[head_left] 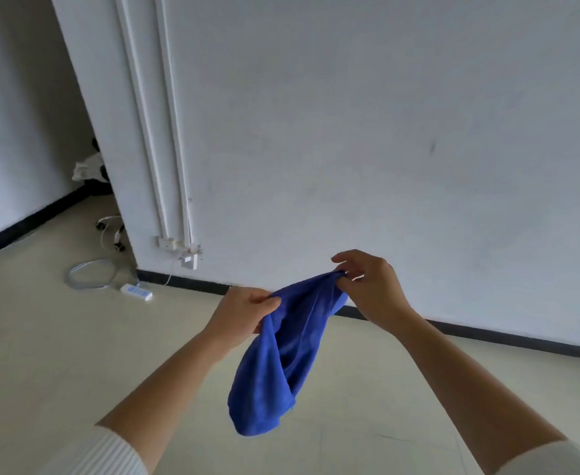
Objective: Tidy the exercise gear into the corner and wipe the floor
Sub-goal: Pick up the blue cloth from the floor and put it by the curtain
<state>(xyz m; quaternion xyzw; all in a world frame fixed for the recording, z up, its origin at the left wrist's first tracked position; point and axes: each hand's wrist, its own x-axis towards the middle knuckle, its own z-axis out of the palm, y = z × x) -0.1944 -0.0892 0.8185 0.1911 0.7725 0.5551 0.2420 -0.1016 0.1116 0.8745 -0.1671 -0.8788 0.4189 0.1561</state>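
Views: one. Head camera, wide-angle, worn at head height, facing forward and down. Near field: two bare forearms enter from the bottom corners; left hand (244, 313) and right hand (367, 286) sit close before the lens, with a royal-blue soft cloth (275, 371) between them at mid-frame. Far field: plain white painted wall (384, 132) fills the upper frame; black skirting board (521, 337) runs tilted, dropping to the right; pale beige smooth floor (76, 354) lies below.

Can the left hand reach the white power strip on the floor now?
Probably not: the left hand grips the blue fabric cloth, and the white power strip lies well beyond it on bare floor.
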